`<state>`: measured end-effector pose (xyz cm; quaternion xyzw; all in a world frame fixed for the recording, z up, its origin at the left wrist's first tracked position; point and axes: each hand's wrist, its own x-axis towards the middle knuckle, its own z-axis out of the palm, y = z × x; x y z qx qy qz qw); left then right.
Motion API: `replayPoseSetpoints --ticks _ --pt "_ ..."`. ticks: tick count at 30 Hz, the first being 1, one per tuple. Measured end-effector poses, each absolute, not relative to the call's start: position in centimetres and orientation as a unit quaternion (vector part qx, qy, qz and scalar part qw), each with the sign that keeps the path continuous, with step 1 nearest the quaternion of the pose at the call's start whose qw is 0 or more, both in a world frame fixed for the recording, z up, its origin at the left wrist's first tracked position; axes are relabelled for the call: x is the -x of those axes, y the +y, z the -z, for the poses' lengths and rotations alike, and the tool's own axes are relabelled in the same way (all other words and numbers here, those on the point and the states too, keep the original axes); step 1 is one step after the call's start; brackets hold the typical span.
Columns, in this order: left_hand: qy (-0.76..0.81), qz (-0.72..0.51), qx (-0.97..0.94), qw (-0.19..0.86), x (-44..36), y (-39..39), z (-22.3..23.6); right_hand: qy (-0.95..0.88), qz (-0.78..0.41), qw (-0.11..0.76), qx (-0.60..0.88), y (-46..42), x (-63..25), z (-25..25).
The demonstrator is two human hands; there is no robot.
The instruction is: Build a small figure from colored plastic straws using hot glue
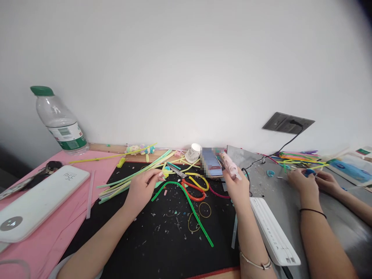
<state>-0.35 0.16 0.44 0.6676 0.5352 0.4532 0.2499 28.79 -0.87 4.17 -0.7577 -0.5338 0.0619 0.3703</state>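
Observation:
My left hand (145, 188) is closed in a pinch over the black mat (145, 236), with a small yellow-and-teal piece (166, 170) at its fingertips. Fingers of my right hand (236, 186) wrap round a pale pink glue gun (230, 166), which is partly hidden by the hand. Between the hands lie scissors (193, 190) with orange and yellow handles. In front of them a bent green pipe cleaner (192, 203) rests on the mat. A bundle of pale green and yellow pipe cleaners (124, 186) lies beside my left hand.
A phone (211, 162) and paper cup (193, 153) stand by the wall. At left are a bottle (62, 124) and power bank (43, 201); at right, a white power strip (274, 232). Another person's hands (305, 184) hold something blue. A black cord (279, 149) runs to the socket.

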Motion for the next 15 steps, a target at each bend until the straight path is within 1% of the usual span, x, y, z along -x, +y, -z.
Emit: replayPoseSetpoints --ticks 3,6,10,11,12,15 --pt "0.535 -0.453 -0.667 0.25 0.3 0.2 -0.4 -0.472 -0.013 0.265 0.841 -0.2 -31.4 -4.1" --pt "0.534 -0.452 -0.669 0.253 0.3 0.2 -0.4 -0.452 0.014 0.184 0.873 0.5 -33.6 -3.9" --pt "0.532 -0.455 -0.664 0.264 0.4 0.2 -0.3 -0.459 0.021 0.046 0.887 0.6 -34.6 -4.6" --pt "0.532 -0.454 -0.664 0.264 0.4 0.2 -0.3 -0.47 0.021 0.036 0.882 0.5 -34.2 -4.9" --pt "0.532 -0.452 -0.665 0.265 0.4 0.2 -0.3 -0.489 0.02 0.043 0.871 0.4 -33.5 -5.3" --pt "0.525 -0.452 -0.67 0.265 0.3 0.1 -0.4 -0.576 -0.022 0.13 0.807 1.0 -30.2 -6.2"
